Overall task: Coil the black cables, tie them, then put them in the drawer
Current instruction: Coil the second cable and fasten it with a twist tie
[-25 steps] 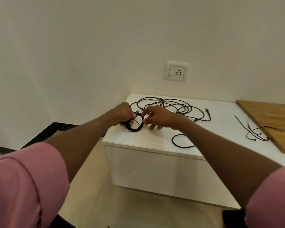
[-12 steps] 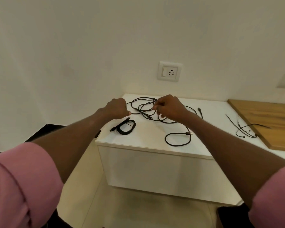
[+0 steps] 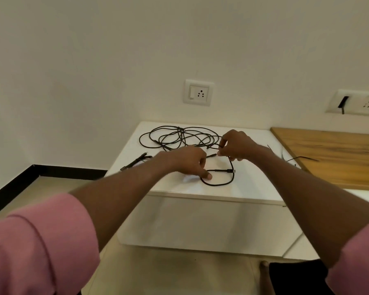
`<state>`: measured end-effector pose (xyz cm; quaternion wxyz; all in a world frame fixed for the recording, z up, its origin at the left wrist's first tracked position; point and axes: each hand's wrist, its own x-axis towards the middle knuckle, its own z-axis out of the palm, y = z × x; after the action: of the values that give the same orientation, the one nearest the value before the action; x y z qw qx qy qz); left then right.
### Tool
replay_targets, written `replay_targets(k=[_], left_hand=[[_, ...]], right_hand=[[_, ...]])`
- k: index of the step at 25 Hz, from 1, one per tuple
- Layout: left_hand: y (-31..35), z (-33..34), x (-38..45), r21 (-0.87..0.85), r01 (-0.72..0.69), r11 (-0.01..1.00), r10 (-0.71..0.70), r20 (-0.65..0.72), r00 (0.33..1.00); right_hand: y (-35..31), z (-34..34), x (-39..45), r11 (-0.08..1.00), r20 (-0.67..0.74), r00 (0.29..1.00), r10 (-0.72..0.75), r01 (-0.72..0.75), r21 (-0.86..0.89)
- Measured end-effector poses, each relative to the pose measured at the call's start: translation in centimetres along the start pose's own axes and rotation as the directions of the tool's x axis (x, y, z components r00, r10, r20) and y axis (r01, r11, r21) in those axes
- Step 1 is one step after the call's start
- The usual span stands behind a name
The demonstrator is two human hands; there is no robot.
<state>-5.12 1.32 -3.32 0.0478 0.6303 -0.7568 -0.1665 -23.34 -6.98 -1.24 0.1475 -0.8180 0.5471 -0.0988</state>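
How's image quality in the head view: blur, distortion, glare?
Head view: left hand and forearm motion-smeared; right hand sharper; tangled black cables on the white cabinet top crisp; wide-angle bend at the black skirting; soft even light, no glare.

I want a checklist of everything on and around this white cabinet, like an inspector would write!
Surface: white cabinet top, with a wooden board lying to its right.
Job's things: tangled black cables at the back; a coiled cable lies at the left edge, mostly hidden by the left arm.
Clutter: thin black ties by the wooden board.
Hands: left hand touches a loose cable loop with its fingertip; right hand pinches the same cable higher up.
Cables: loop's plug end lies on the top.
Surroundings: wall socket above; second socket plate at right; drawer: nothing seen open.
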Motion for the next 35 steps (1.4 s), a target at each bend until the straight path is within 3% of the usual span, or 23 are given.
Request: replay_targets(k=[4,7,10,12,14,15,17,19,21,22,23,24,25,26,27,28,30,32,35], left_hand=[[0.9,0.7,1.1,0.005,-0.051,0.999,0.051,-0.057,0.997],[0.0,0.3,1.1,-0.017,0.025,1.000,-0.027,-0.125,0.992],[-0.6,-0.4,0.5,-0.323,0.094,0.942,-0.168,-0.210,0.963],[-0.4,-1.8,0.2,-0.560,0.111,0.821,-0.262,-0.197,0.945],[-0.6,-3.3,-0.2,-0.714,0.129,0.688,-0.302,-0.120,0.946],[-0.8,-4.0,-0.4,-0.762,0.146,0.631,-0.299,-0.064,0.952],[-1.4,-4.9,-0.7,-0.813,0.178,0.554,-0.273,0.025,0.962],[-2.1,-5.2,-1.0,-0.769,0.119,0.629,-0.229,-0.037,0.973],[-2.7,-5.3,-1.2,-0.639,0.024,0.769,-0.161,-0.157,0.974],[-3.0,-5.2,-1.2,-0.602,-0.015,0.798,-0.135,-0.204,0.970],[-3.2,-5.3,-1.3,-0.587,-0.048,0.808,-0.126,-0.252,0.960],[-3.2,-5.4,-1.2,-0.576,-0.058,0.816,-0.146,-0.302,0.942],[-3.2,-5.4,-1.0,-0.564,-0.048,0.824,-0.185,-0.349,0.919],[-3.0,-5.5,-0.9,-0.556,-0.031,0.831,-0.225,-0.385,0.895],[-2.9,-5.5,-0.8,-0.569,-0.021,0.822,-0.256,-0.402,0.879],[-2.7,-5.5,-0.6,-0.612,-0.017,0.791,-0.284,-0.391,0.875],[-2.7,-5.4,-0.4,-0.765,-0.021,0.644,-0.347,-0.317,0.882],[-2.7,-5.7,-0.5,-0.930,-0.023,0.368,-0.442,-0.197,0.875],[-2.7,-6.9,-1.1,-0.969,-0.158,-0.188,-0.507,-0.042,0.861]], right_hand=[[0.7,-0.5,-0.3,0.992,-0.043,0.999,0.023,-0.017,0.126],[0.6,-0.5,-0.3,0.983,-0.106,0.994,0.036,-0.016,0.182],[0.8,-0.7,0.1,0.984,-0.255,0.966,0.046,0.000,0.178],[0.8,-0.8,0.4,0.989,-0.338,0.941,0.015,0.036,0.143],[0.7,-0.8,0.3,0.957,-0.325,0.944,0.058,0.040,0.288],[0.4,-1.0,0.2,0.896,-0.292,0.948,0.127,0.017,0.443],[-0.1,-1.5,0.3,0.658,-0.207,0.935,0.287,-0.035,0.752],[-0.4,-2.3,0.6,0.426,-0.141,0.913,0.384,-0.040,0.904],[-0.4,-2.7,1.0,0.317,-0.119,0.906,0.406,-0.017,0.948],[-0.2,-2.5,0.9,0.323,-0.115,0.909,0.402,-0.023,0.946],[-0.1,-2.2,0.7,0.408,-0.126,0.913,0.389,-0.048,0.912],[0.3,-1.6,0.6,0.582,-0.174,0.916,0.362,-0.076,0.810],[0.3,-1.1,0.3,0.795,-0.247,0.923,0.296,-0.095,0.599],[0.1,-0.7,0.1,0.920,-0.294,0.935,0.196,-0.072,0.384],[-0.4,-0.5,-0.1,0.960,-0.322,0.940,0.112,-0.018,0.281],[-1.1,-0.5,-0.2,0.943,-0.324,0.944,0.061,0.052,0.328],[-2.7,-1.0,-0.3,0.777,-0.246,0.969,0.027,0.134,0.615],[-3.6,-1.2,-0.5,0.657,-0.152,0.985,-0.080,0.167,0.735],[-3.8,-0.6,-1.0,0.749,-0.129,0.974,-0.188,0.227,0.622]])
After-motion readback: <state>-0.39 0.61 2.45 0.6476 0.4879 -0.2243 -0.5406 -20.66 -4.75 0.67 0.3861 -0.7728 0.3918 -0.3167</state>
